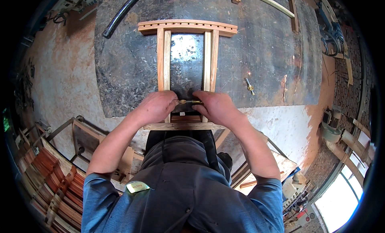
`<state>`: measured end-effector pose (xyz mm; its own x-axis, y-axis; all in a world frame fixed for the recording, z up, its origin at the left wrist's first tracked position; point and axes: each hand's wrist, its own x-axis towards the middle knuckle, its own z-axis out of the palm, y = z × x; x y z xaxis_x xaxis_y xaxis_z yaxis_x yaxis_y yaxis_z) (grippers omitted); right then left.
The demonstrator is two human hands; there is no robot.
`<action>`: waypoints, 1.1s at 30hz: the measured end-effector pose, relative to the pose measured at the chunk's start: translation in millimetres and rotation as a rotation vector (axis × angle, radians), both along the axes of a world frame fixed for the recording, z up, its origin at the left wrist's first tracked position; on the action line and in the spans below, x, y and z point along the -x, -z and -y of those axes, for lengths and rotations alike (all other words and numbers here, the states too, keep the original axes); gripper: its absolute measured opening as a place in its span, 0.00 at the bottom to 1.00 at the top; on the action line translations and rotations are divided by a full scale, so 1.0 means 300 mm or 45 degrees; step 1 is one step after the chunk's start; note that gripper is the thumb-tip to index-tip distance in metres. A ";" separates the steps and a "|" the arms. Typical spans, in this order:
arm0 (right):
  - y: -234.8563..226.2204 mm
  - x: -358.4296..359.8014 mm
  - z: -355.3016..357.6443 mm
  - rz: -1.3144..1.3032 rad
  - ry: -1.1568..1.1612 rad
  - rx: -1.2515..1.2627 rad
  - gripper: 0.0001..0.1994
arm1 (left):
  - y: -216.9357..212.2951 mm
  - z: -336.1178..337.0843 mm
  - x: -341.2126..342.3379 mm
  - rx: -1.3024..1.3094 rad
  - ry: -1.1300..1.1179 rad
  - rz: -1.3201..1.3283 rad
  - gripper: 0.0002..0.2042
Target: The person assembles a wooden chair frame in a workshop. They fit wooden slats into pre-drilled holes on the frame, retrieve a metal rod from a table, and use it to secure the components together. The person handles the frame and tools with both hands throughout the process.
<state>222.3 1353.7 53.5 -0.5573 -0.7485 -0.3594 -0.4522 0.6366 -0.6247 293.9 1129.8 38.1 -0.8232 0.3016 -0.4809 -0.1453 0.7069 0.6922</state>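
Note:
A small rod with brass-coloured and dark metal parts [189, 101] spans the gap between my two hands. One end of it sits in the closed fingertips of my left hand [156, 106]. My right hand [216, 107] grips the other end, its thumb and fingers bent around it. Under them lies a light wooden frame [213, 60] with paired long rails. A far crosspiece [188, 26] with a row of dark holes joins those rails, and a near crosspiece [180, 126] lies close to my body. My wrists rest near the frame's near end.
A similar brass and steel piece [250, 87] lies on the dark worktop [264, 52] to the right. A black curved tube [122, 14] lies far left. More wooden rails [272, 5] are at the far right. Stacked reddish boards [52, 173] stand at lower left.

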 end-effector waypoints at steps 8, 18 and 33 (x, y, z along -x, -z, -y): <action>0.030 0.001 -0.019 -0.041 -0.075 0.098 0.08 | -0.017 0.010 -0.002 -0.024 0.050 0.022 0.09; 0.039 -0.022 -0.019 0.051 -0.052 0.065 0.08 | -0.025 0.017 -0.009 -0.003 0.055 -0.067 0.09; 0.016 0.012 -0.066 0.255 0.399 0.251 0.08 | 0.000 0.070 -0.040 -0.140 -0.161 -0.054 0.08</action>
